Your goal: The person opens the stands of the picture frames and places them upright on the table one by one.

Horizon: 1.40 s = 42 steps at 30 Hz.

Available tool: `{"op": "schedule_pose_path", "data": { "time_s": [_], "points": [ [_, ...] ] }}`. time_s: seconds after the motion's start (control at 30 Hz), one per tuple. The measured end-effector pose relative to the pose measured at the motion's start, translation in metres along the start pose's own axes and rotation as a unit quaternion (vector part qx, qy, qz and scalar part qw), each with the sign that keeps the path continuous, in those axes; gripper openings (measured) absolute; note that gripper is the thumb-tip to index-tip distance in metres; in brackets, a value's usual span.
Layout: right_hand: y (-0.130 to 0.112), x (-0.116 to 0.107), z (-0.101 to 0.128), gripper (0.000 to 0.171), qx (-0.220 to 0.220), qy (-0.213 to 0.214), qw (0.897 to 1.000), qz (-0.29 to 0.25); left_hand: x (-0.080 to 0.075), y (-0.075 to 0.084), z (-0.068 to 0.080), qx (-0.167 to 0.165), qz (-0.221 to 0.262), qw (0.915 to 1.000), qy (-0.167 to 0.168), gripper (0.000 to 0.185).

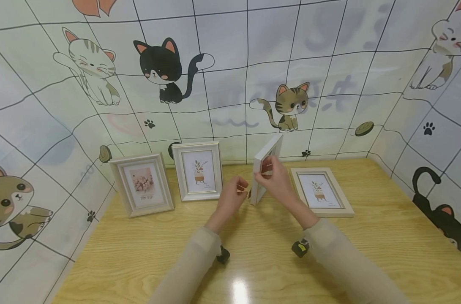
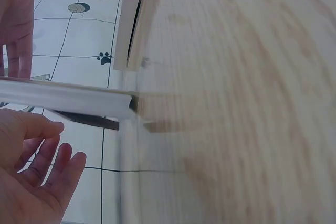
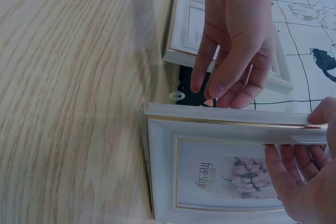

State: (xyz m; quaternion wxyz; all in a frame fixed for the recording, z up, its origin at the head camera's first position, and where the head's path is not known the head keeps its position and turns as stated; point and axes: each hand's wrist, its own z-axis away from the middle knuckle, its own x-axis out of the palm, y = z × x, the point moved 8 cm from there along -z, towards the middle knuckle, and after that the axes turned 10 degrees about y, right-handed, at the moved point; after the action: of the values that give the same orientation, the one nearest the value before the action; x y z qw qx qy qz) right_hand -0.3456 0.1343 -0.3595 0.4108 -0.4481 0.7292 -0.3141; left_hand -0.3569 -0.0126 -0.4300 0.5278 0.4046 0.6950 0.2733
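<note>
My right hand (image 1: 277, 183) grips the side of a white picture frame (image 1: 268, 146) that stands upright, edge-on in the head view. In the right wrist view its front shows a gold inner line and a flower picture (image 3: 247, 179), the thumb on one face and fingers on the other. My left hand (image 1: 230, 197) is behind this frame, its fingers loosely bent. The left wrist view shows a dark support leg (image 2: 86, 119) angled out from the frame's back, with the left fingertips (image 2: 56, 128) close beside it.
To the left stand a cream frame (image 1: 124, 190) with a flower picture and a white frame (image 1: 178, 173) with a potted-plant picture. A light wood frame (image 1: 344, 207) leans at the right. Behind the wooden table (image 1: 139, 257) hangs a cat-patterned cloth (image 1: 230, 93).
</note>
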Motion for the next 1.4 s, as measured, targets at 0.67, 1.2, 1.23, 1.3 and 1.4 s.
{"op": "schedule_pose_path", "data": {
  "time_s": [0.67, 1.2, 1.23, 1.3, 1.4],
  "points": [
    [0.004, -0.009, -0.001, 0.030, -0.005, -0.081, 0.996, -0.032, 0.001, 0.002, -0.004, 0.034, -0.007, 0.9991, -0.024, 0.033],
    [0.009, -0.012, 0.000, 0.033, -0.029, -0.162, 0.983, -0.085, 0.010, 0.009, -0.001, 0.060, 0.004, 0.9964, -0.059, 0.049],
    [0.009, -0.012, 0.000, 0.033, -0.031, -0.166, 0.982, -0.087, 0.011, 0.010, -0.001, 0.061, 0.007, 0.9962, -0.061, 0.050],
    [0.008, -0.013, 0.000, 0.033, -0.035, -0.172, 0.981, -0.088, 0.012, 0.011, -0.001, 0.064, 0.010, 0.9960, -0.063, 0.053],
    [0.008, -0.013, 0.001, 0.035, -0.039, -0.180, 0.979, -0.086, 0.013, 0.014, -0.001, 0.067, 0.018, 0.9955, -0.064, 0.057]
  ]
}}
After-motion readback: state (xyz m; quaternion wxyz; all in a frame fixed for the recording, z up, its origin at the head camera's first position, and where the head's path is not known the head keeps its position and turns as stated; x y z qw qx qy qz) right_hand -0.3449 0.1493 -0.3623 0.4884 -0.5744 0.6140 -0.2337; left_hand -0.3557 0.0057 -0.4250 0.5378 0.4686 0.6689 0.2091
